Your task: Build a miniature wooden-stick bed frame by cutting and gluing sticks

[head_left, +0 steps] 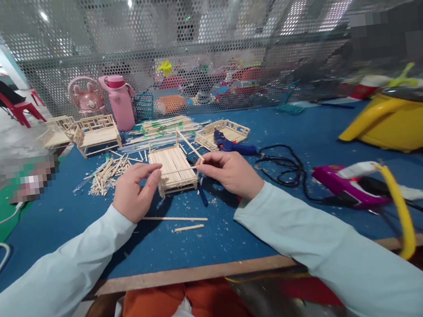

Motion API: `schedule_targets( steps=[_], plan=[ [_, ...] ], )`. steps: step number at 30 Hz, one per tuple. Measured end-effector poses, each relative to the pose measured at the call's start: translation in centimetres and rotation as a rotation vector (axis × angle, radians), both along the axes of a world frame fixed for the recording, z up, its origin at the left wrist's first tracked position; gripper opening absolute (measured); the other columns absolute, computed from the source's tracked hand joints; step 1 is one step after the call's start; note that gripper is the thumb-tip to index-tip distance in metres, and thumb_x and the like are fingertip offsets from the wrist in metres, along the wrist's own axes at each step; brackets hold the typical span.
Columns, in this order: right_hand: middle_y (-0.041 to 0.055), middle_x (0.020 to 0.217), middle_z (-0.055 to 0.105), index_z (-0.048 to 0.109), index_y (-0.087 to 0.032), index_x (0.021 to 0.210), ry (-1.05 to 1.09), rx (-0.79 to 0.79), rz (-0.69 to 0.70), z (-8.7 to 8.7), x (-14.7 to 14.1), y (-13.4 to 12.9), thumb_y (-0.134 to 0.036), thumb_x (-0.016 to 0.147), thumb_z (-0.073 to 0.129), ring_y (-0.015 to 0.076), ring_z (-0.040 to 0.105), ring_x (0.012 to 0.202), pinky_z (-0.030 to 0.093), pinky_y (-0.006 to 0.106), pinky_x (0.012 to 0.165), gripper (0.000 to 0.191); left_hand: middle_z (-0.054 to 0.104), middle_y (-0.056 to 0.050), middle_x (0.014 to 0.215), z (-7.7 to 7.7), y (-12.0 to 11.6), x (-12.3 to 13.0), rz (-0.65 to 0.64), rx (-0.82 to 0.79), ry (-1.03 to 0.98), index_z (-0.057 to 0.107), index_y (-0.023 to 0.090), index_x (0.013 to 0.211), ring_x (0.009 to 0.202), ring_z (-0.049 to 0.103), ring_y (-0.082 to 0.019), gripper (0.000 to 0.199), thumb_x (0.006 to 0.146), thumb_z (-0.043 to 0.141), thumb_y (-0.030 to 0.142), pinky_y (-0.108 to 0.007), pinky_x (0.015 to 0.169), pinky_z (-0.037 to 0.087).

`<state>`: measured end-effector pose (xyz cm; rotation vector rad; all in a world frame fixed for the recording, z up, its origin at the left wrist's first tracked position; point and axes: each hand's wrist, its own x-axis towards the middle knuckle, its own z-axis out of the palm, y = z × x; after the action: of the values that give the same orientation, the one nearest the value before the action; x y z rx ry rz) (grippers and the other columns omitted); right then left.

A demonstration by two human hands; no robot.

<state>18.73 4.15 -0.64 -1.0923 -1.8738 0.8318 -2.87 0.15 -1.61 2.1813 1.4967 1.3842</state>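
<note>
A small model bench made of thin wooden sticks (pixel 171 158) stands on the blue table between my hands. My left hand (pixel 136 187) is closed, thumb and forefinger pinching the left end of a thin wooden stick (pixel 178 171) level across the bench's front. The stick's right end is pinched in my right hand (pixel 234 171), where a second stick (pixel 190 145) slants up and back from the fingertips. Whether those two sticks are joined, I cannot tell. Two loose sticks (pixel 176 218) lie in front of the bench. Behind my right hand lies a blue glue gun (pixel 233 145).
Finished-looking stick benches (pixel 97 135) stand back left, near a pink bottle (pixel 121 102). A heap of short sticks (pixel 110 172) lies left. Right are a black cord (pixel 283 168), a purple-and-white appliance (pixel 346 186) and a yellow container (pixel 394 120). Perforated metal mesh (pixel 181 24) closes the back.
</note>
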Motion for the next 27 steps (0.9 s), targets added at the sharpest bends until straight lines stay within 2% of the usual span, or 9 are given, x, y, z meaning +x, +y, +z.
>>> schedule_targets(
  steps=[3, 7, 13, 21, 24, 27],
  plan=[
    [0.0003, 0.068, 0.059, 0.061, -0.015, 0.073, 0.009, -0.012, 0.014, -0.05, 0.0, 0.02, -0.032, 0.072, 0.059, 0.0113, 0.051, 0.062, 0.043, 0.027, 0.067, 0.017, 0.068, -0.008, 0.085, -0.03, -0.05, 0.36, 0.014, 0.042, 0.061, 0.068, 0.016, 0.091, 0.084, 0.061, -0.02, 0.024, 0.077, 0.055, 0.03, -0.033, 0.08, 0.047],
    [0.0005, 0.07, 0.058, 0.059, -0.015, 0.074, 0.036, -0.018, 0.053, -0.26, 0.08, 0.17, -0.032, 0.072, 0.058, 0.0115, 0.05, 0.065, 0.043, 0.028, 0.068, 0.017, 0.069, -0.007, 0.079, -0.33, -0.03, 0.35, 0.084, 0.002, 0.056, 0.069, 0.016, 0.087, 0.077, 0.061, -0.02, 0.023, 0.072, 0.062, 0.031, -0.035, 0.075, 0.048],
    [0.0001, 0.071, 0.055, 0.057, -0.015, 0.076, 0.054, -0.016, 0.091, -0.48, 0.1, 0.37, -0.031, 0.074, 0.057, 0.011, 0.049, 0.065, 0.042, 0.027, 0.068, 0.016, 0.07, -0.006, 0.076, -0.66, -0.04, 0.06, 0.078, -0.002, 0.072, 0.07, 0.017, 0.076, 0.074, 0.062, -0.019, 0.018, 0.074, 0.059, 0.031, -0.035, 0.073, 0.049],
    [-0.0001, 0.07, 0.056, 0.058, -0.016, 0.076, 0.055, -0.013, 0.083, -0.35, 0.08, 0.22, -0.031, 0.073, 0.057, 0.0107, 0.05, 0.064, 0.042, 0.027, 0.067, 0.016, 0.071, -0.006, 0.075, -0.48, -0.07, 0.01, 0.032, 0.033, 0.076, 0.071, 0.017, 0.077, 0.073, 0.063, -0.018, 0.025, 0.081, 0.051, 0.031, -0.03, 0.069, 0.048],
    [0.0007, 0.072, 0.059, 0.059, -0.015, 0.076, 0.057, -0.035, 0.09, -0.16, 0.42, 0.31, -0.027, 0.069, 0.059, 0.0111, 0.052, 0.066, 0.043, 0.028, 0.068, 0.013, 0.071, -0.005, 0.074, -0.39, 0.01, -0.13, 0.034, 0.034, 0.093, 0.072, 0.018, 0.075, 0.071, 0.063, -0.017, 0.024, 0.08, 0.052, 0.032, -0.028, 0.066, 0.048],
    [0.0002, 0.072, 0.061, 0.06, -0.016, 0.079, 0.086, -0.08, 0.087, 0.14, 0.87, 0.4, -0.02, 0.064, 0.058, 0.0113, 0.054, 0.064, 0.044, 0.027, 0.063, 0.015, 0.071, -0.005, 0.075, -0.3, 0.04, -0.22, 0.043, 0.047, 0.122, 0.072, 0.018, 0.075, 0.071, 0.063, -0.017, 0.025, 0.08, 0.052, 0.032, -0.028, 0.065, 0.047]
  ],
)
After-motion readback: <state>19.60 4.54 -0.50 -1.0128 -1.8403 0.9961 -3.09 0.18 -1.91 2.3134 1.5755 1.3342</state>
